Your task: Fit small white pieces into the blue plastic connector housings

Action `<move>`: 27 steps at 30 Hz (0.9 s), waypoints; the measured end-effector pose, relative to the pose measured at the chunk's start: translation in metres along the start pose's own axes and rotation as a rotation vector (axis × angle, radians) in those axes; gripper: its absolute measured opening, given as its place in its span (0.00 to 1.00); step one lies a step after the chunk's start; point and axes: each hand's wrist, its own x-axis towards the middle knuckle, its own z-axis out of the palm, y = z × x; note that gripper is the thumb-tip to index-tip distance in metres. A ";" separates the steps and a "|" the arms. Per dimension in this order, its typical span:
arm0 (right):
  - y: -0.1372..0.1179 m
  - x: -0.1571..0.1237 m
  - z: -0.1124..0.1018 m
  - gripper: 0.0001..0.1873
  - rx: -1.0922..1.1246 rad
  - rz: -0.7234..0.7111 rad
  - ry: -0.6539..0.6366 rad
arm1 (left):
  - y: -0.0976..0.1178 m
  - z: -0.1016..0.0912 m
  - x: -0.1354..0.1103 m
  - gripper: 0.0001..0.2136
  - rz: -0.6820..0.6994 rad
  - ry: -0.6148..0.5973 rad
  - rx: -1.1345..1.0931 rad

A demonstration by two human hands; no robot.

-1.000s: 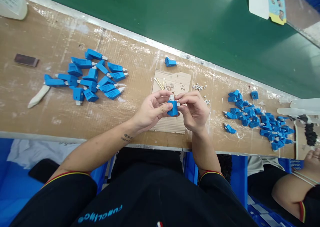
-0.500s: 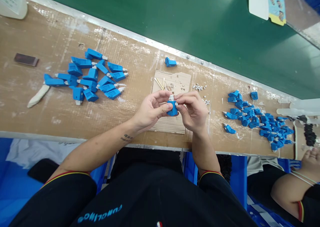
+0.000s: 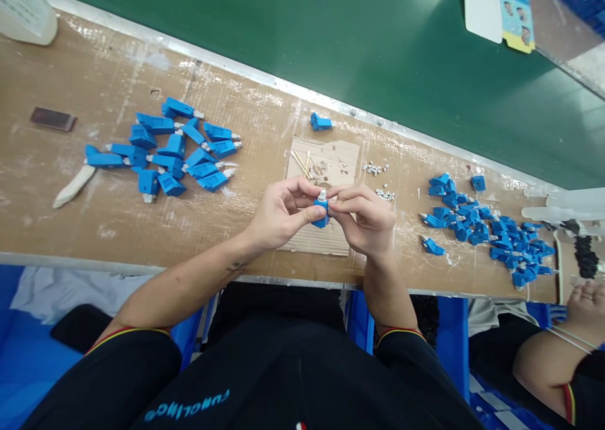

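Note:
Over the cardboard piece (image 3: 326, 239), a blue plastic part (image 3: 321, 220) with a grey-white tip pointing up is held between both hands. My left hand (image 3: 278, 219) is closed, its thumb pressing the front of the part and its fingers behind. My right hand (image 3: 366, 219) is closed in a pinch at the part's right side, touching it; whatever lies beneath those fingertips is hidden. Cotton swabs (image 3: 302, 164) lie on the cardboard just beyond the hands. Small grey pieces (image 3: 375, 168) are scattered to the right of it.
Similar blue parts lie in a left group (image 3: 172, 145) and a right heap (image 3: 477, 219); a single one (image 3: 321, 122) sits beyond the cardboard. A white bottle (image 3: 28, 14), a dark block (image 3: 53, 119) and a green surface (image 3: 283, 39) border the bench. A co-worker's hand (image 3: 586, 304) is at right.
The blue part has shifted slightly down and tilted. My right fingertips have closed in against its side, covering the small grey piece that showed there.

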 end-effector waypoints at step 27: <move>0.005 -0.003 0.007 0.13 0.392 0.101 0.072 | 0.008 -0.004 0.010 0.28 0.076 -0.237 0.123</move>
